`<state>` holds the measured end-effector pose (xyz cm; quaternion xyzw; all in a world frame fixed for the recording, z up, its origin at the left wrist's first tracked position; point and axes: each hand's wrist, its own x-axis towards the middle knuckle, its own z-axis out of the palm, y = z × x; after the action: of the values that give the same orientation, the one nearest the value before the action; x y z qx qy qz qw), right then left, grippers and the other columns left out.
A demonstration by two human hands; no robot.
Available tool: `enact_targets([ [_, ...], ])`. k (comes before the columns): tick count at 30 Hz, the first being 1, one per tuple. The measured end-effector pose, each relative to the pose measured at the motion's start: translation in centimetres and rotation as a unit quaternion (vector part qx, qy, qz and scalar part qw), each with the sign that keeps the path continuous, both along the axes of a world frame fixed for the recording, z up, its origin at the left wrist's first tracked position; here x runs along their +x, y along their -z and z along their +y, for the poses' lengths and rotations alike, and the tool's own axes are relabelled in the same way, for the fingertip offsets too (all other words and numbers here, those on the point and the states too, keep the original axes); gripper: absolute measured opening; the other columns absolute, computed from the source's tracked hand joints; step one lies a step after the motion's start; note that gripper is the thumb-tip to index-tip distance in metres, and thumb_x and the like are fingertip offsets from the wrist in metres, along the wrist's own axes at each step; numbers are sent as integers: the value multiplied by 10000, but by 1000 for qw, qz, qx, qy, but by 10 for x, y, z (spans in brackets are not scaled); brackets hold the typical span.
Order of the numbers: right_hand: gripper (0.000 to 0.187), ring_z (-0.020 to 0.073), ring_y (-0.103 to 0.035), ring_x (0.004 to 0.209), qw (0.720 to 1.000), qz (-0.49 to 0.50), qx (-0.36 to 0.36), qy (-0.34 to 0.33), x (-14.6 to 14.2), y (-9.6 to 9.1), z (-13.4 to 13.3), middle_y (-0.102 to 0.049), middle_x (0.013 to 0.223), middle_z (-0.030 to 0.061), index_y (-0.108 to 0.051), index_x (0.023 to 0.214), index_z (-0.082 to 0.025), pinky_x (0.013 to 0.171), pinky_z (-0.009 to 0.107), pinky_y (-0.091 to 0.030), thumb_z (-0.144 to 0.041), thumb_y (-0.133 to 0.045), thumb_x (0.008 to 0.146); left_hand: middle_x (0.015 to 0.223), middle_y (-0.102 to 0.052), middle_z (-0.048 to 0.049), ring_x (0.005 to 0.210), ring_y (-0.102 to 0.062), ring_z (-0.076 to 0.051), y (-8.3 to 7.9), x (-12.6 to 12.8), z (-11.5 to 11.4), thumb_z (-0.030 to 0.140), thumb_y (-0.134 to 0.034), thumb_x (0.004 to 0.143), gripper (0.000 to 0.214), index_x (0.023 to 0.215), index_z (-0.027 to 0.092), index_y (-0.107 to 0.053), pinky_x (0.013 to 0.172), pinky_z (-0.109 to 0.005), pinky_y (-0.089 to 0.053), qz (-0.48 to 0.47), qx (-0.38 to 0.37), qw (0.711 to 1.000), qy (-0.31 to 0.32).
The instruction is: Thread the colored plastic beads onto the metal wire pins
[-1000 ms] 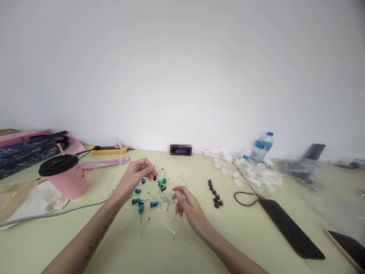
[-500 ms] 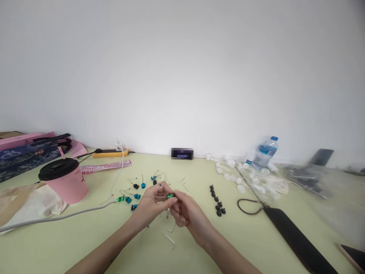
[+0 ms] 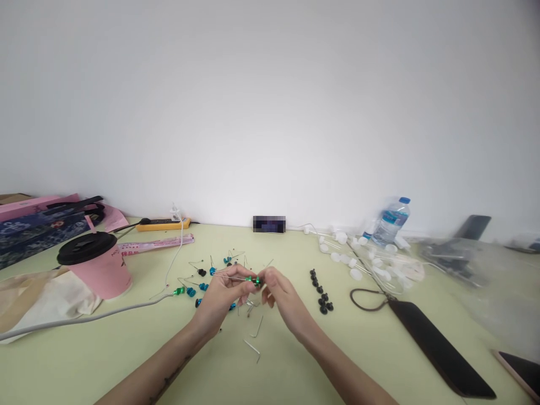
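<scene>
My left hand [image 3: 223, 292] pinches a small shiny green spool-shaped piece [image 3: 253, 280] with a thin bent wire running left from it. At the piece's right end are the closed fingers of my right hand [image 3: 278, 289]; their exact grip is partly hidden. Left of my hands lie similar pieces on wires: a green one [image 3: 179, 291], blue ones [image 3: 191, 292] and a black one [image 3: 202, 272]. Below and between my hands, bent metal rods [image 3: 252, 350] rest on the table. To the right, several small black knob-like pieces [image 3: 319, 289] form a rough row.
On the left stand a pink cup [image 3: 101, 273] with a black lid and a yellow power strip [image 3: 163, 225]; a grey cable [image 3: 126, 312] crosses there. White plastic pieces [image 3: 355, 274], a water bottle [image 3: 391, 222], a long black case [image 3: 441, 346] and clear bags [image 3: 485, 298] occupy the right.
My hands have risen slightly. The right fingers have shifted rightward and loosened a little, so more of the green piece shows. The loose things on the table stay put.
</scene>
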<state>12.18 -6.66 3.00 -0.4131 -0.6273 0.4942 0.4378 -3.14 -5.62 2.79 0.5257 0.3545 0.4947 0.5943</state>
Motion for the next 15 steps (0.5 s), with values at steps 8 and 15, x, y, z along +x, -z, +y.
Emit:
enact_targets([
  [8,331,112,-478,593,999,1,-23,-45,12,-9,0,-567,737,-17,-539,832,-202,574,232,-359,-528,-574,790,559,-572,18,482,-468,-83,7,1,1,307,-703,718,185,759,149,-616,457,-190,-355,-13,4,1000,8],
  [15,503,118,-452,547,990,16,-87,-105,13,-3,-2,-582,651,30,-564,714,-160,553,245,-347,-594,-361,865,521,-544,34,417,-389,-53,11,-1,3,335,-701,716,209,761,150,-615,416,-172,-275,-14,-11,1000,9],
])
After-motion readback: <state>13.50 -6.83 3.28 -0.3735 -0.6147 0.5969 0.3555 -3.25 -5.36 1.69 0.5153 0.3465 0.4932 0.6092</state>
